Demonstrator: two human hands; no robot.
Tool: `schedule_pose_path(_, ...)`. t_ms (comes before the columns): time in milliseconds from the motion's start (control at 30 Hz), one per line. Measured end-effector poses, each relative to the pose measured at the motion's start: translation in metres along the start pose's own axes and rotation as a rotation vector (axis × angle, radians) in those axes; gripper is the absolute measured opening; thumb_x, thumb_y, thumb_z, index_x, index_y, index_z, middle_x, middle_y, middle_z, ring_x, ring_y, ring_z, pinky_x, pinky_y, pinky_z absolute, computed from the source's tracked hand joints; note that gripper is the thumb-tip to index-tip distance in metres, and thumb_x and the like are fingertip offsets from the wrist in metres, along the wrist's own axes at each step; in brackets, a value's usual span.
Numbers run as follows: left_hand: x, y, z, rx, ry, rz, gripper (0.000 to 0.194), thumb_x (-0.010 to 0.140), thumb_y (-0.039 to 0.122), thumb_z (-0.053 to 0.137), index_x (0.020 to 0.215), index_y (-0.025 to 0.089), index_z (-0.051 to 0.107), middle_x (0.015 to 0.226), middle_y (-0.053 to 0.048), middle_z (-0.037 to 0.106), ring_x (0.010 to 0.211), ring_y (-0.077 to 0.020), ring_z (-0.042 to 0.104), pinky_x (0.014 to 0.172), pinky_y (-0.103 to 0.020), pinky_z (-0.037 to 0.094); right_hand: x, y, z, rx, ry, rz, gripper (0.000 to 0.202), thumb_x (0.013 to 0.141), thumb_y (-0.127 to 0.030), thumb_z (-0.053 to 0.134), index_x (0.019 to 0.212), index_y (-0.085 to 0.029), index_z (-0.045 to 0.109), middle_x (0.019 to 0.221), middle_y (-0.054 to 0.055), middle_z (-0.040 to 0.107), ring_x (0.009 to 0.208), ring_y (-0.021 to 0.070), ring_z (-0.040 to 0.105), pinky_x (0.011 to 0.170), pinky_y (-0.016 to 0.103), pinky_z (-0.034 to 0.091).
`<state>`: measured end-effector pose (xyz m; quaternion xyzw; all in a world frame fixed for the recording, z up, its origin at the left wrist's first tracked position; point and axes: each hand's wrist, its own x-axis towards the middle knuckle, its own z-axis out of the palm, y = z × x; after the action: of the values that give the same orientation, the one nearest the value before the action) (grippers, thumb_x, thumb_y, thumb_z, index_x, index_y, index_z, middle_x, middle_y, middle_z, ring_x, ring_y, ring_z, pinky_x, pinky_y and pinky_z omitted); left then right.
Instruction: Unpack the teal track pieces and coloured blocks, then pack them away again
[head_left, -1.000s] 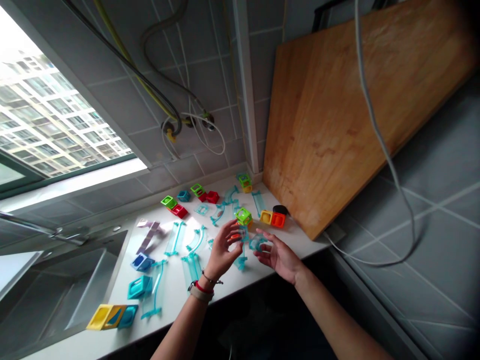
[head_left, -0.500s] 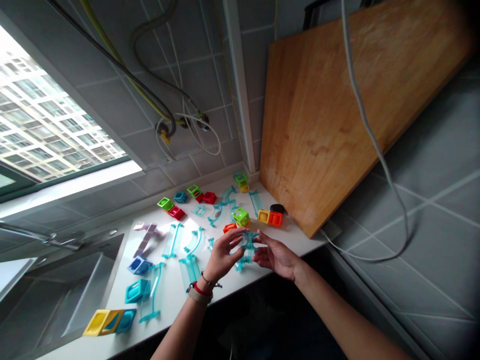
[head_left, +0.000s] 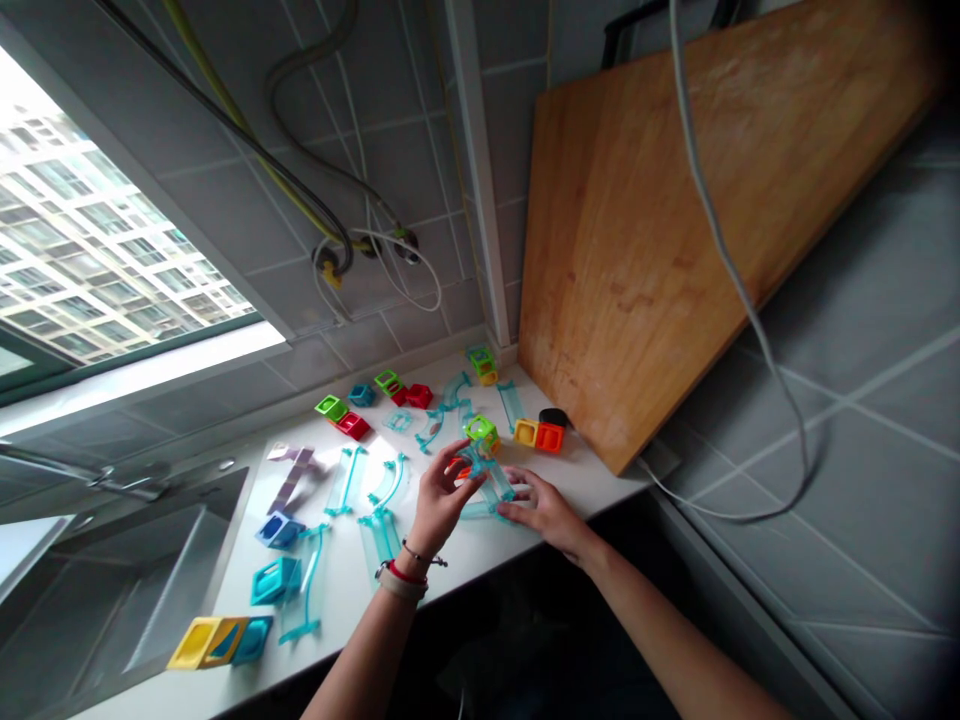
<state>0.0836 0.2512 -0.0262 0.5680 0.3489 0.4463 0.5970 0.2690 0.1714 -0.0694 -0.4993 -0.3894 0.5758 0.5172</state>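
A clear teal plastic track piece [head_left: 495,482] is held tilted above the counter's front edge. My left hand [head_left: 439,505] pinches its upper left end, thumb and fingers closed on it. At the lower right end, the fingers of my right hand [head_left: 546,512] close on the same piece. Just behind it stands a green cube block [head_left: 481,431], with an orange block [head_left: 459,466] partly hidden by my left fingers. Another clear teal piece [head_left: 476,511] lies beneath the held one.
More teal track pieces [head_left: 307,590] lie across the white counter [head_left: 345,615]. Coloured cube blocks stand around, including a yellow one [head_left: 202,643] and an orange-red one [head_left: 550,436]. A sink [head_left: 165,560] is at left; a wooden board [head_left: 637,230] leans at right.
The track piece has turned from roughly level to a slant, its right end lower. My left hand has risen slightly, and my right fingers have shifted to its lower end.
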Motion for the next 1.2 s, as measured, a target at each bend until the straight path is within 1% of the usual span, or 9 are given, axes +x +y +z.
schedule_pose_path(167,-0.003,-0.002,-0.001,-0.038,0.128,0.051,0.052,0.080,0.026,0.083,0.126,0.025,0.059,0.120,-0.006,0.066,0.112,-0.0213,0.067,0.094,-0.034,0.057,0.002,0.001,0.019,0.080,-0.019,-0.055,0.055,0.081,-0.049,0.081,0.125,-0.018,0.069,0.115,0.010,0.076,0.111,0.0284,0.068,0.102,0.044,0.051)
schedule_pose_path(333,-0.009,-0.002,0.002,-0.031,0.233,0.093,0.054,0.081,0.031,0.083,0.127,0.026,0.056,0.128,-0.008,0.065,0.119,-0.0246,0.067,0.097,-0.037,0.057,0.007,0.005,0.034,0.047,0.163,-0.093,0.072,0.075,-0.048,0.086,0.135,-0.016,0.063,0.124,0.014,0.073,0.119,0.0332,0.066,0.096,0.045,0.056)
schedule_pose_path(467,-0.013,0.000,0.001,0.047,0.317,0.086,0.054,0.078,0.031,0.086,0.124,0.025,0.059,0.132,-0.009,0.065,0.113,-0.0221,0.069,0.096,-0.035,0.058,0.014,0.011,0.037,-0.001,0.231,-0.119,0.072,0.077,-0.049,0.083,0.136,-0.014,0.062,0.123,0.015,0.073,0.116,0.0326,0.068,0.096,0.045,0.056)
schedule_pose_path(567,-0.015,0.005,-0.004,0.129,0.324,0.048,0.054,0.078,0.033,0.086,0.126,0.023,0.063,0.136,-0.011,0.066,0.114,-0.0240,0.070,0.099,-0.038,0.057,0.015,0.013,0.036,-0.055,0.249,-0.150,0.072,0.076,-0.048,0.083,0.137,-0.015,0.062,0.125,0.015,0.072,0.118,0.0330,0.066,0.096,0.044,0.057)
schedule_pose_path(700,-0.021,0.014,-0.009,0.244,0.299,0.007,0.052,0.078,0.036,0.086,0.125,0.019,0.069,0.120,-0.013,0.075,0.108,-0.0285,0.074,0.094,-0.043,0.062,0.013,0.014,0.038,-0.091,0.277,-0.180,0.075,0.078,-0.049,0.082,0.141,-0.016,0.060,0.131,0.016,0.069,0.122,0.0327,0.065,0.099,0.045,0.055)
schedule_pose_path(800,-0.028,0.017,-0.009,0.311,0.304,0.040,0.056,0.076,0.037,0.087,0.126,0.019,0.069,0.116,-0.011,0.077,0.105,-0.0294,0.075,0.092,-0.043,0.064,0.011,0.014,0.040,-0.079,0.268,-0.180,0.077,0.077,-0.052,0.083,0.140,-0.016,0.060,0.133,0.016,0.069,0.122,0.0321,0.065,0.104,0.046,0.053)
schedule_pose_path(933,-0.035,0.014,-0.010,0.451,0.224,0.135,0.060,0.080,0.038,0.084,0.134,0.023,0.064,0.132,-0.011,0.071,0.117,-0.0306,0.071,0.104,-0.047,0.058,0.009,0.015,0.037,-0.001,0.258,-0.151,0.075,0.076,-0.054,0.083,0.136,-0.015,0.062,0.126,0.016,0.072,0.114,0.0321,0.070,0.097,0.044,0.058)
schedule_pose_path(1067,-0.042,0.000,-0.020,0.669,-0.009,0.163,0.101,0.073,0.034,0.090,0.157,0.031,0.035,0.149,-0.014,0.058,0.130,-0.0335,0.062,0.111,-0.054,0.049,0.008,0.018,0.028,0.049,0.257,-0.125,0.077,0.075,-0.053,0.084,0.137,-0.014,0.060,0.119,0.015,0.075,0.108,0.0319,0.073,0.095,0.044,0.059)
schedule_pose_path(1200,-0.054,-0.020,-0.035,0.892,-0.119,0.167,0.112,0.077,0.027,0.086,0.163,0.031,0.014,0.144,-0.016,0.062,0.132,-0.0344,0.060,0.110,-0.058,0.047,0.000,0.020,0.011,0.045,0.268,-0.153,0.076,0.078,-0.051,0.082,0.139,-0.015,0.056,0.126,0.016,0.072,0.112,0.0322,0.072,0.098,0.046,0.059)
